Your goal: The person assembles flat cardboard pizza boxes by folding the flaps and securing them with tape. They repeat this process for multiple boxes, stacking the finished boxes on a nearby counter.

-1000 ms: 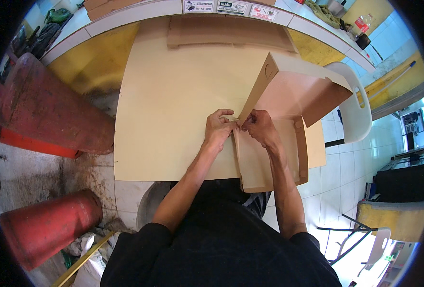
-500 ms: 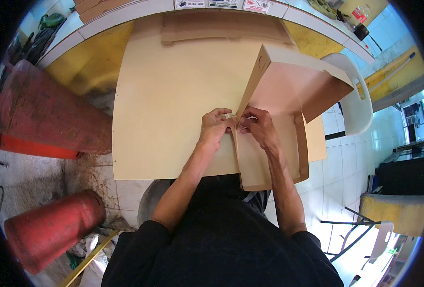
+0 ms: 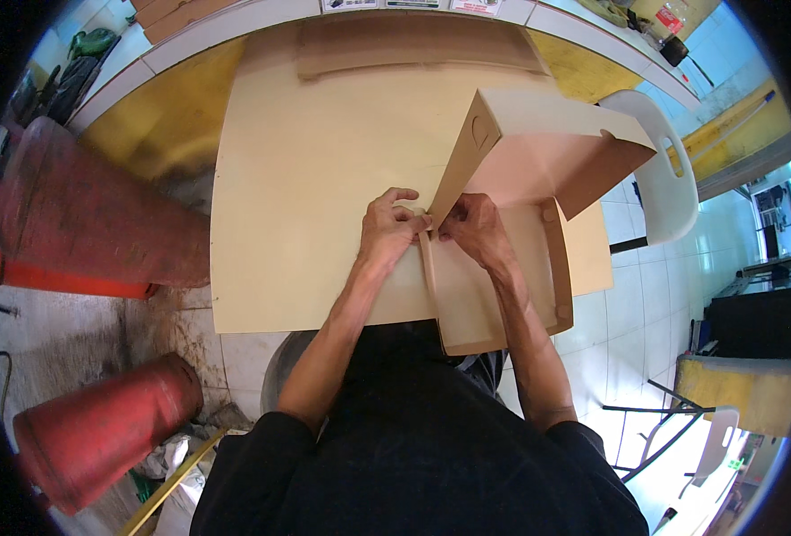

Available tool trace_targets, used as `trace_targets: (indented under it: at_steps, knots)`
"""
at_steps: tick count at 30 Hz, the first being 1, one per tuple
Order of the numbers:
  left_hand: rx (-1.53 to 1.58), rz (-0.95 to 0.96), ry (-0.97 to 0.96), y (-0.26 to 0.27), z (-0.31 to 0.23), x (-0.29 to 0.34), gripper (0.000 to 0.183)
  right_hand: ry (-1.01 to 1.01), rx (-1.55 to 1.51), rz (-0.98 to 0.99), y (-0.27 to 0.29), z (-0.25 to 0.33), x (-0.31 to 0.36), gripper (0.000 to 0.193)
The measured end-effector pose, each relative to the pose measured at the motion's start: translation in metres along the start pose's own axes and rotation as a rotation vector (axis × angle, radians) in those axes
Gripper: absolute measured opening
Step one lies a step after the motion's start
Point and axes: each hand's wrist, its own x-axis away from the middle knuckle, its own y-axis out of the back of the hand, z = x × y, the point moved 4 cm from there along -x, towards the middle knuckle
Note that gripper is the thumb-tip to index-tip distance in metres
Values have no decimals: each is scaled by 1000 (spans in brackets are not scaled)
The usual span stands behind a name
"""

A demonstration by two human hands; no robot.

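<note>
- A person in a black shirt (image 3: 413, 447) bends bare forearms over a pale brown tabletop (image 3: 297, 179), both hands meeting at one corner of a cardboard box.
- The cardboard box (image 3: 467, 299) lies open at the near right of the tabletop, its near end reaching past the edge toward the person's lap.
- Its lid (image 3: 561, 161) stands raised at the far side, tilted, with a round cut mark on its left flap.
- The left hand (image 3: 393, 223), outside the box, pinches the left wall near the lid's hinge between thumb and fingertip.
- The right hand (image 3: 476, 230) reaches inside to the same corner, fingers bent; whether its hidden fingertips grip the cardboard cannot be told.
- At left, a red cylinder (image 3: 110, 429) lies tilted on the floor; at right, a white chair (image 3: 668, 201) stands beside the tabletop.
</note>
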Motion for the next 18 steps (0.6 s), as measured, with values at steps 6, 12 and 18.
trace_targets:
  at_steps: [6,12,18]
  knots:
    - [-16,28,27,-1,-1,2,51,13,47,57,0,-3,1,19]
    - [45,48,23,-1,10,1,49,-34,49,73,-4,-4,3,21]
    - [173,-28,56,-1,9,3,51,-52,-60,81,-3,-21,2,23]
